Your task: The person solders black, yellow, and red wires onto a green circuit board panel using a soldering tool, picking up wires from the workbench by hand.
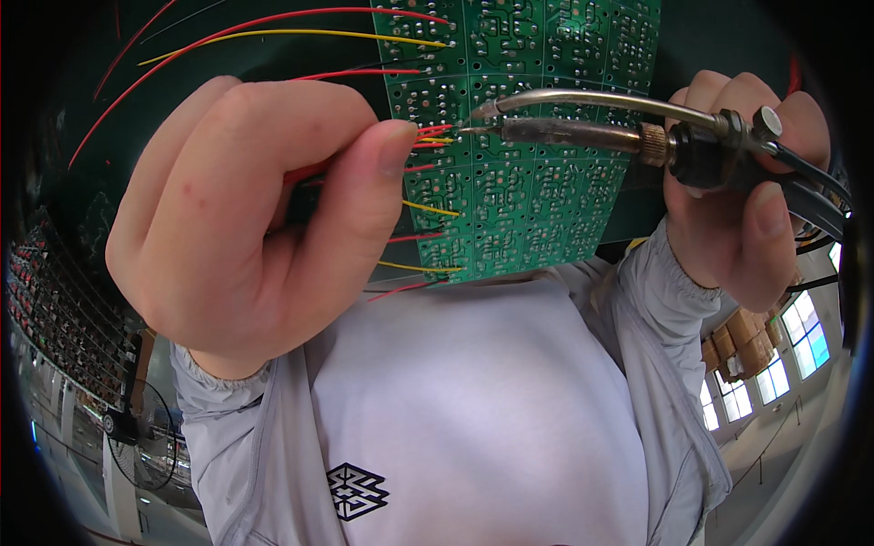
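A green circuit board panel lies before me, dotted with solder joints. Along its left edge, several red and yellow wires are attached. My left hand is closed in a pinch on thin red and yellow wires, whose ends meet the board. My right hand grips a soldering iron with a curved metal feed tube clamped along it. The iron's tip and the tube's end come together at the wire ends beside my left fingertips. Part of the iron's handle is hidden by my fingers.
Long loose red and yellow wires arc over the dark green work surface at the upper left. Dark cables trail from the iron at the right edge. A fan and racks stand at the far left; cardboard boxes are at the far right.
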Demonstrator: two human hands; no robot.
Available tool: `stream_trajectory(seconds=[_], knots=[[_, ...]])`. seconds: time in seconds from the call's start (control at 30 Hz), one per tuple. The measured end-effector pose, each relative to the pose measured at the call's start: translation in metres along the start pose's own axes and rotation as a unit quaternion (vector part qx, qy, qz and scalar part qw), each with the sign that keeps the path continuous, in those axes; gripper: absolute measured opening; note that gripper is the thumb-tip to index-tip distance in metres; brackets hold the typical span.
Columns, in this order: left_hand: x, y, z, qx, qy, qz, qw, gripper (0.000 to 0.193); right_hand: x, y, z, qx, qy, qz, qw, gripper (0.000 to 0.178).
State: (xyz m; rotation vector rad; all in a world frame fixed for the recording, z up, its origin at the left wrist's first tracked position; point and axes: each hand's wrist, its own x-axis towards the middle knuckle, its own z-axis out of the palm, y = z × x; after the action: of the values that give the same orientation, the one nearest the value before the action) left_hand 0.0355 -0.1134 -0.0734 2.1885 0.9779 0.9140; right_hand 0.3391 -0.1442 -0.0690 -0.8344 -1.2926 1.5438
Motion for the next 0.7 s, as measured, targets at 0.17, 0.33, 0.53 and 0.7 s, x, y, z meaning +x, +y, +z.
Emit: stream_trajectory(seconds=[0.17,0.33,0.53,0.7], knots=[[0.0009,0.0029,-0.0007,0.001,-0.002,-0.011,1.000,0.010,-0.0001,0.0015,0.0015,0.020,0.017,-0.004,1.000,0.023],[0.0018,0.0028,-0.0018,0.006,-0.010,-0.007,1.000,0.011,0.0015,-0.0009,-0.0016,-0.007,0.008,0.006,1.000,0.023],[0.0035,0.0042,-0.0027,0.006,-0.008,-0.003,1.000,0.011,0.0035,-0.0047,-0.0011,-0.020,-0.009,0.003,1.000,0.025],[0.0034,0.0024,-0.0036,0.000,-0.008,0.007,1.000,0.010,0.0009,-0.0050,0.0023,-0.026,0.001,0.016,1.000,0.025]])
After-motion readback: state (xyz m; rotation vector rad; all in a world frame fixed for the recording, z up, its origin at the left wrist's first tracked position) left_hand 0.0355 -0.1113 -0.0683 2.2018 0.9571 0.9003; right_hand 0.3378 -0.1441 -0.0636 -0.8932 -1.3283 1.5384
